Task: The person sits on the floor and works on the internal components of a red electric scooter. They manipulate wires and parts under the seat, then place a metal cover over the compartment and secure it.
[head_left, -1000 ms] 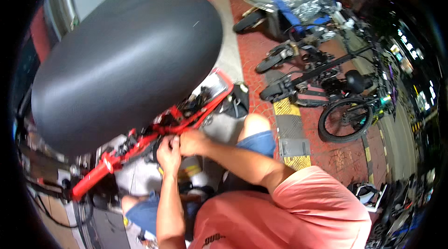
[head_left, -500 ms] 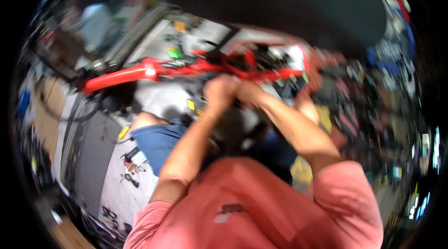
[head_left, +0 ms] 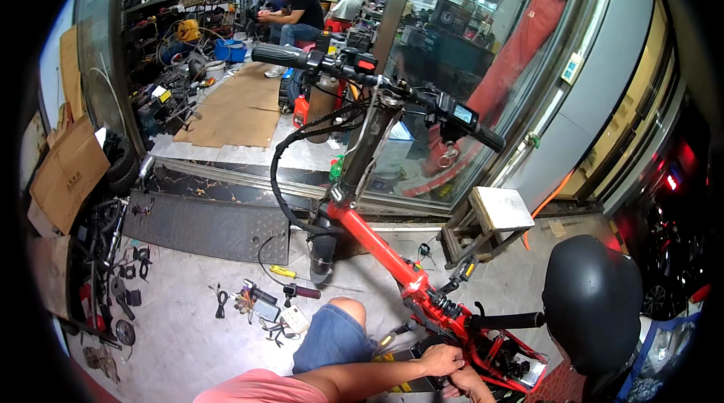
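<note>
A red electric bike frame (head_left: 381,244) slants from centre to lower right, with a black handlebar (head_left: 348,69) at its far end and a black saddle (head_left: 596,301) at its near right. At the frame's lower left side, my left hand (head_left: 440,360) is closed, its fingers curled close to the bike. My right hand (head_left: 469,383) is just below it, nearly touching, fingers bent inward. Whatever they grip is hidden between the hands and the frame. A spring shock absorber (head_left: 446,305) and a pedal (head_left: 467,269) lie just above them.
Cables, a white box (head_left: 295,319) and a yellow-handled tool (head_left: 283,272) lie on the floor at left. A grey ramp (head_left: 207,226) meets the doorway. A small stool (head_left: 501,210) stands by the glass. Two people sit inside, one a seated person in black (head_left: 296,10).
My view has swung up and left, bringing the handlebar and shop into sight; the hands now sit lower right. Both remain close together at the red frame. The earlier picture is blurred.
</note>
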A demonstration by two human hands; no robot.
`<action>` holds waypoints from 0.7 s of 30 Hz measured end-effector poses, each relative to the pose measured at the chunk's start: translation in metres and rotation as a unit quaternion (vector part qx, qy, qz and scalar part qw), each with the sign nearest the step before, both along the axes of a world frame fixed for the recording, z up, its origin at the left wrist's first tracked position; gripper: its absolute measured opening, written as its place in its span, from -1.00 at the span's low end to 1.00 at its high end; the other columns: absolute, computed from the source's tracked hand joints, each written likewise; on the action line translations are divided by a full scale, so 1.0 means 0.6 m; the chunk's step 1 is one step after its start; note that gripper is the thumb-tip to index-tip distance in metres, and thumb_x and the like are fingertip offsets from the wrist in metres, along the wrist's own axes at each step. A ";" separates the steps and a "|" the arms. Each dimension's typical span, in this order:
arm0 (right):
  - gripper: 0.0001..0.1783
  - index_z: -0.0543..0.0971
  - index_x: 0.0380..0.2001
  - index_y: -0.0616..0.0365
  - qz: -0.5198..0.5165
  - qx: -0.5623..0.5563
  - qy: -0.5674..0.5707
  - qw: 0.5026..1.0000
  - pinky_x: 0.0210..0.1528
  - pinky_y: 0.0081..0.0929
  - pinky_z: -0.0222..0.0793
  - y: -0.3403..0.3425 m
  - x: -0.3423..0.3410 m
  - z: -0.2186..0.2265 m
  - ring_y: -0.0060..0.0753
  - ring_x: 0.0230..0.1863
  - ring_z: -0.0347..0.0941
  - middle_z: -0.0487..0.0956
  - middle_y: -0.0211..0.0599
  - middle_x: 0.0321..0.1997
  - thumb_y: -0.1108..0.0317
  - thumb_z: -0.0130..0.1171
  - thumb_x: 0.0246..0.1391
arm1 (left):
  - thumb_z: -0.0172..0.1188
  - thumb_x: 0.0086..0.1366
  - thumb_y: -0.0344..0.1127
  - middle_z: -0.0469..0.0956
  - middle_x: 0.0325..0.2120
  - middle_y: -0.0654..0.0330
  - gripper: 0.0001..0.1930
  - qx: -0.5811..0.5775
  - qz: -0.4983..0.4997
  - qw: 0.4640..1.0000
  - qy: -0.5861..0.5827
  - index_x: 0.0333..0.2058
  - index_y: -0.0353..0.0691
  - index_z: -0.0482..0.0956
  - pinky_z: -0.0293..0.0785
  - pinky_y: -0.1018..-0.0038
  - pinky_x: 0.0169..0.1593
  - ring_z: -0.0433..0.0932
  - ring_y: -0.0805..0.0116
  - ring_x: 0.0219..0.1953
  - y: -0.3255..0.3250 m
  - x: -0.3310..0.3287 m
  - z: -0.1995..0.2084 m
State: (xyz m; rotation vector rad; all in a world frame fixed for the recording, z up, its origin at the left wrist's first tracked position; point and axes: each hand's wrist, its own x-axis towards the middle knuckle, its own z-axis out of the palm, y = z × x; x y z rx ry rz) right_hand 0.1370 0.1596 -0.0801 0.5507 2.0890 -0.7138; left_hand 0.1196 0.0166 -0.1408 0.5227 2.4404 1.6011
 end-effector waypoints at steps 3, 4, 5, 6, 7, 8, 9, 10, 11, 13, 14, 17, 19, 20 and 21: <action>-0.44 0.67 -0.25 0.30 -0.009 -0.017 -0.049 0.999 -0.44 -0.35 0.62 0.028 0.005 -0.032 -0.13 -0.39 0.76 0.76 -0.01 -0.36 -0.09 0.09 0.35 | 0.21 0.24 -0.14 0.69 -0.31 -0.07 -0.71 -0.062 -0.046 0.996 0.052 -0.21 -0.22 0.69 0.57 0.01 -0.06 0.65 -0.13 -0.12 -0.010 0.004 0.023; -0.44 0.67 -0.26 0.30 -0.007 -0.024 -0.055 0.998 -0.44 -0.35 0.62 0.032 0.008 -0.043 -0.13 -0.39 0.76 0.76 -0.01 -0.35 -0.09 0.11 0.35 | 0.22 0.23 -0.15 0.68 -0.31 -0.06 -0.70 -0.080 -0.046 0.990 0.108 -0.21 -0.23 0.69 0.56 0.01 -0.05 0.62 -0.12 -0.09 -0.012 0.003 0.017; -0.44 0.68 -0.26 0.30 -0.008 -0.031 -0.057 0.998 -0.44 -0.36 0.62 0.039 0.009 -0.051 -0.13 -0.39 0.76 0.76 -0.01 -0.35 -0.09 0.13 0.34 | 0.22 0.22 -0.15 0.67 -0.31 -0.05 -0.70 -0.097 -0.047 0.980 0.167 -0.21 -0.23 0.69 0.55 0.02 -0.04 0.60 -0.10 -0.07 -0.010 -0.004 0.009; -0.42 0.68 -0.28 0.31 -0.025 -0.036 -0.060 0.997 -0.43 -0.36 0.63 0.048 0.013 -0.066 -0.12 -0.38 0.76 0.76 0.00 -0.32 -0.11 0.16 0.34 | 0.24 0.18 -0.12 0.65 -0.25 -0.01 -0.68 -0.101 -0.050 0.972 0.207 -0.26 -0.26 0.71 0.49 0.06 0.05 0.53 -0.03 0.01 -0.010 -0.008 -0.001; -0.44 0.67 -0.25 0.33 -0.042 -0.045 -0.053 0.997 -0.43 -0.35 0.63 0.045 0.021 -0.065 -0.11 -0.38 0.76 0.76 0.00 -0.32 -0.09 0.20 0.32 | 0.23 0.19 -0.11 0.65 -0.25 0.00 -0.68 -0.105 -0.045 0.969 0.220 -0.28 -0.26 0.71 0.47 0.07 0.07 0.53 -0.02 0.01 -0.013 -0.006 -0.003; -0.44 0.67 -0.25 0.33 -0.036 -0.043 -0.046 0.997 -0.43 -0.35 0.64 0.040 0.025 -0.062 -0.11 -0.38 0.76 0.76 0.00 -0.33 -0.08 0.21 0.31 | 0.22 0.20 -0.10 0.65 -0.25 0.02 -0.68 -0.110 -0.041 0.965 0.233 -0.31 -0.25 0.72 0.44 0.08 0.09 0.53 0.00 0.00 -0.016 -0.002 -0.006; -0.45 0.66 -0.24 0.34 -0.030 -0.040 -0.039 0.998 -0.44 -0.35 0.64 0.034 0.026 -0.059 -0.10 -0.38 0.76 0.76 0.00 -0.34 -0.07 0.23 0.31 | 0.21 0.21 -0.08 0.65 -0.25 0.04 -0.68 -0.115 -0.036 0.962 0.246 -0.34 -0.25 0.72 0.42 0.08 0.12 0.53 0.02 0.00 -0.015 0.000 -0.007; -0.46 0.66 -0.24 0.34 -0.030 -0.037 -0.035 0.998 -0.45 -0.34 0.64 0.025 0.035 -0.049 -0.10 -0.37 0.76 0.75 0.00 -0.34 -0.06 0.24 0.31 | 0.24 0.19 -0.07 0.65 -0.23 0.01 -0.67 -0.116 -0.039 0.964 0.234 -0.34 -0.26 0.73 0.41 0.09 0.13 0.54 0.00 0.02 -0.009 0.002 -0.010; -0.47 0.65 -0.24 0.34 -0.023 -0.034 -0.033 0.999 -0.46 -0.34 0.64 0.013 0.037 -0.041 -0.10 -0.37 0.76 0.75 -0.01 -0.35 -0.05 0.25 0.30 | 0.27 0.17 -0.05 0.65 -0.21 -0.02 -0.65 -0.121 -0.035 0.967 0.220 -0.35 -0.27 0.74 0.41 0.10 0.14 0.54 -0.01 0.03 -0.008 0.003 -0.012; -0.49 0.64 -0.22 0.33 -0.016 -0.042 -0.041 0.998 -0.49 -0.33 0.64 0.000 0.032 -0.022 -0.09 -0.39 0.76 0.74 -0.02 -0.37 -0.03 0.27 0.29 | 0.32 0.13 -0.01 0.65 -0.18 -0.07 -0.61 -0.133 -0.026 0.972 0.191 -0.36 -0.28 0.76 0.40 0.11 0.16 0.55 -0.04 0.07 -0.010 0.005 -0.016; -0.51 0.62 -0.20 0.32 -0.024 -0.053 -0.053 0.997 -0.52 -0.32 0.64 -0.003 0.029 -0.014 -0.08 -0.41 0.75 0.73 -0.03 -0.39 -0.01 0.29 0.29 | 0.35 0.09 0.01 0.65 -0.18 -0.10 -0.58 -0.133 -0.026 0.977 0.167 -0.35 -0.29 0.76 0.40 0.13 0.14 0.56 -0.06 0.05 -0.015 0.010 -0.006; -0.54 0.59 -0.16 0.29 -0.034 -0.068 -0.049 0.996 -0.58 -0.29 0.63 -0.007 0.041 -0.011 -0.07 -0.47 0.74 0.72 -0.06 -0.42 0.03 0.33 0.27 | 0.35 0.12 0.04 0.63 -0.17 -0.11 -0.57 -0.145 -0.024 0.977 0.156 -0.34 -0.28 0.75 0.40 0.10 0.15 0.55 -0.07 0.05 -0.026 0.017 0.018; -0.56 0.57 -0.16 0.26 -0.024 -0.053 0.001 0.998 -0.59 -0.27 0.63 -0.014 0.058 -0.022 -0.07 -0.50 0.74 0.72 -0.08 -0.42 0.05 0.34 0.27 | 0.36 0.12 0.07 0.69 -0.23 -0.08 -0.57 -0.162 -0.017 0.972 0.167 -0.38 -0.26 0.75 0.39 0.09 0.12 0.62 -0.04 -0.04 -0.022 0.017 0.017; -0.61 0.55 -0.18 0.23 -0.045 -0.044 -0.015 0.998 -0.63 -0.31 0.60 -0.017 0.061 -0.023 -0.07 -0.49 0.74 0.72 -0.09 -0.43 0.09 0.34 0.28 | 0.36 0.11 0.07 0.69 -0.24 -0.07 -0.57 -0.170 -0.021 0.972 0.161 -0.38 -0.26 0.75 0.38 0.09 0.12 0.64 -0.04 -0.06 -0.022 0.018 0.020; -0.63 0.55 -0.17 0.23 -0.052 -0.052 0.000 0.997 -0.64 -0.32 0.59 -0.021 0.067 -0.021 -0.07 -0.49 0.74 0.72 -0.07 -0.43 0.10 0.33 0.28 | 0.36 0.11 0.07 0.70 -0.26 -0.07 -0.57 -0.178 -0.024 0.971 0.155 -0.38 -0.26 0.75 0.38 0.09 0.11 0.65 -0.03 -0.08 -0.022 0.017 0.023</action>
